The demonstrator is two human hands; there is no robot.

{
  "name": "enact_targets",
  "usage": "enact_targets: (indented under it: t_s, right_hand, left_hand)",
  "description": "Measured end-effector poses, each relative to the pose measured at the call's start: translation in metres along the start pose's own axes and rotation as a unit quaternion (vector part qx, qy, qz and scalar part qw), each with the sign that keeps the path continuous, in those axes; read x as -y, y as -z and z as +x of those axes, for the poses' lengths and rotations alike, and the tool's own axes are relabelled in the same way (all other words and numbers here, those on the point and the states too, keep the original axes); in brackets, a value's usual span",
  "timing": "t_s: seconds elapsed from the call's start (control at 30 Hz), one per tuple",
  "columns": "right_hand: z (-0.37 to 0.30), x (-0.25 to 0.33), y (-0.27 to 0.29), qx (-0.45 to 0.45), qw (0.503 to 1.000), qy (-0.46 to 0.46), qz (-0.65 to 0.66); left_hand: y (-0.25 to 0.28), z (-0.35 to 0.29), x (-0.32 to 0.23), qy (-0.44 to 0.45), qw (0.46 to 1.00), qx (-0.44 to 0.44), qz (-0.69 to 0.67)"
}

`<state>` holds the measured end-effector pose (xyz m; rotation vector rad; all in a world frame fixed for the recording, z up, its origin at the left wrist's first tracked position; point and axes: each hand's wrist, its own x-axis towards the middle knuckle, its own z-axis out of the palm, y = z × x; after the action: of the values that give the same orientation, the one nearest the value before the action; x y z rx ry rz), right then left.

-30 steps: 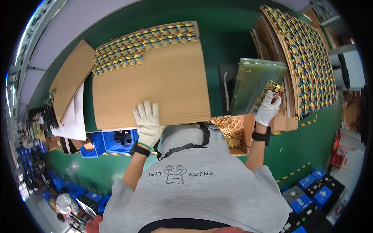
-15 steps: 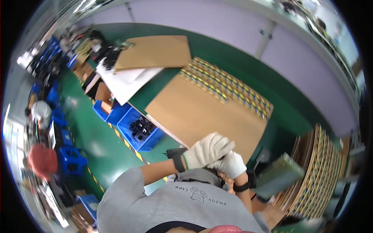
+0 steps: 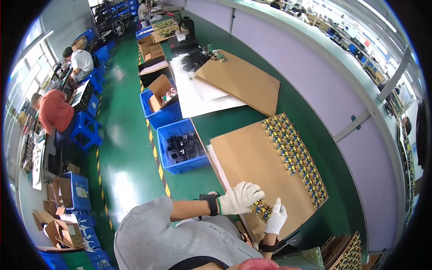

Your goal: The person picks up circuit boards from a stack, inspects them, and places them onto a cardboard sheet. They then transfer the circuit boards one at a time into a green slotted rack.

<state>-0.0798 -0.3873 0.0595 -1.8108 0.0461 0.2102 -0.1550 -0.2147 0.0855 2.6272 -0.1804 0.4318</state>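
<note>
A strip of circuit boards [image 3: 261, 209] with yellow, blue and green parts lies between my hands at the near edge of the cardboard. My left hand [image 3: 243, 197], in a white knit glove, bends its fingers over the strip's far left end. At the opposite end my right hand [image 3: 275, 217], also gloved, grips the edge with one digit pointing up; its other fingers are mostly hidden. Beneath and beyond lies a large brown cardboard sheet [image 3: 247, 157]. Rows of similar circuit boards [image 3: 297, 159] cover its far right side.
To the left stands a blue bin [image 3: 164, 165] of black plastic parts, with another blue bin [image 3: 157, 118] behind it. More cardboard [image 3: 243, 83] and white sheets [image 3: 193, 96] lie farther off. Stacked boards [image 3: 346, 256] stand at lower right. Two people sit working at far left.
The view has swung, bringing more of the room into sight. My hands, together before, have moved apart, and the circuit board strip now shows between them.
</note>
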Motion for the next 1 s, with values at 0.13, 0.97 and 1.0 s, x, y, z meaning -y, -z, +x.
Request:
enact_targets:
  t_s: [0.13,0.97,1.0]
  right_hand:
    - [0.010,0.014,-0.023,-0.043,0.999,-0.018,-0.006]
    - [0.109,0.009,-0.060,-0.087,0.826,0.115,-0.545]
    - [0.107,0.000,-0.048,-0.099,0.822,0.085,-0.554]
  left_hand:
    - [-0.007,0.010,0.026,-0.051,0.995,-0.077,0.042]
    - [0.006,0.054,0.128,0.002,0.993,0.117,0.007]
    - [0.000,0.054,0.129,-0.018,0.991,0.136,-0.013]
